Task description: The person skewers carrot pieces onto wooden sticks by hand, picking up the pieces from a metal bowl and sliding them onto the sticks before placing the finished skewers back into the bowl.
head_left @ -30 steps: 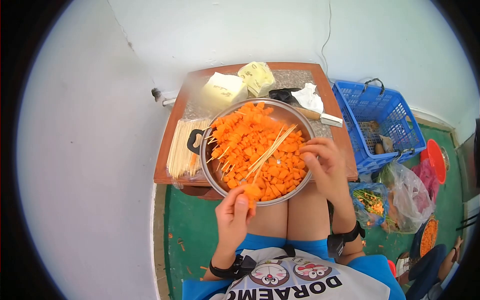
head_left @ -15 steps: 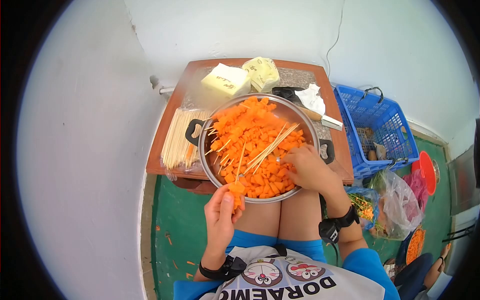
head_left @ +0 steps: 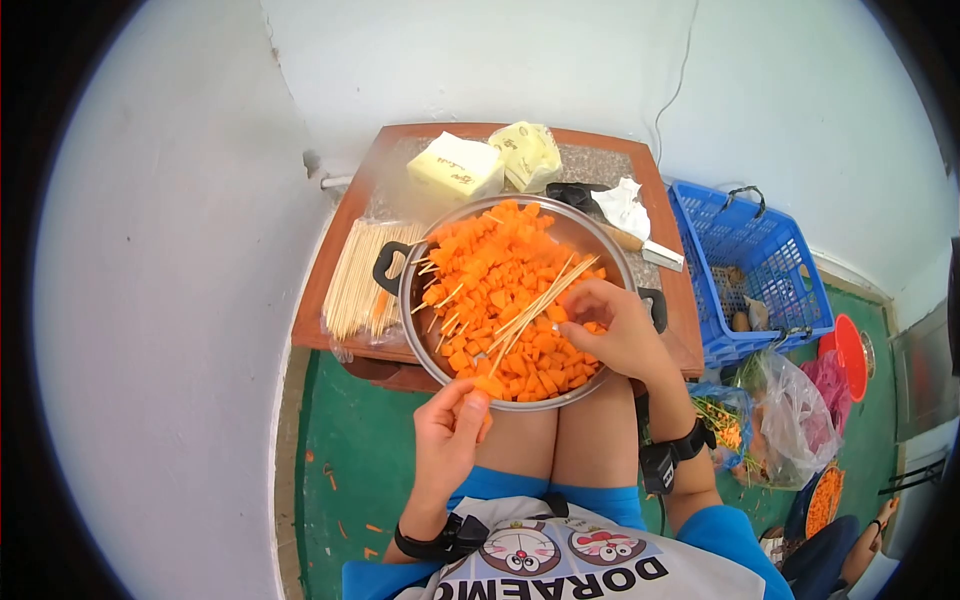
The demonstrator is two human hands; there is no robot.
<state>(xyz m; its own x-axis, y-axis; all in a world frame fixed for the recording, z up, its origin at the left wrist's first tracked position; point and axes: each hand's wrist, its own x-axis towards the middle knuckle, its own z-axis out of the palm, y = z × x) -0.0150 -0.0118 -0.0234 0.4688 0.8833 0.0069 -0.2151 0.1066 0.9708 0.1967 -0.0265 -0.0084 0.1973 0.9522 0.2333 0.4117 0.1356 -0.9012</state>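
Note:
A wide metal pan (head_left: 408, 310) with black handles holds a heap of orange carrot chunks (head_left: 535, 365). Loose wooden sticks (head_left: 535, 312) lie across the heap, and threaded skewers rest at its left side with their ends sticking out. At the pan's near rim, my left hand (head_left: 450, 430) is closed on a carrot skewer (head_left: 490, 384), its stick pointing up and away. My right hand (head_left: 622, 328) is over the right part of the heap, fingers curled and thumb toward the chunks. Whatever lies between those fingertips cannot be made out.
A bundle of bamboo sticks (head_left: 358, 285) in plastic lies left on the small table (head_left: 320, 290). Tissue packs (head_left: 455, 168) and a knife (head_left: 660, 254) sit behind and beside the pan. Right, on the floor, are a blue crate (head_left: 715, 345), plastic bags (head_left: 800, 420) and another person's leg (head_left: 825, 560).
My right hand has lifted slightly and its fingers have drawn together over the chunks. My left hand has turned a little, tilting the skewer to the right.

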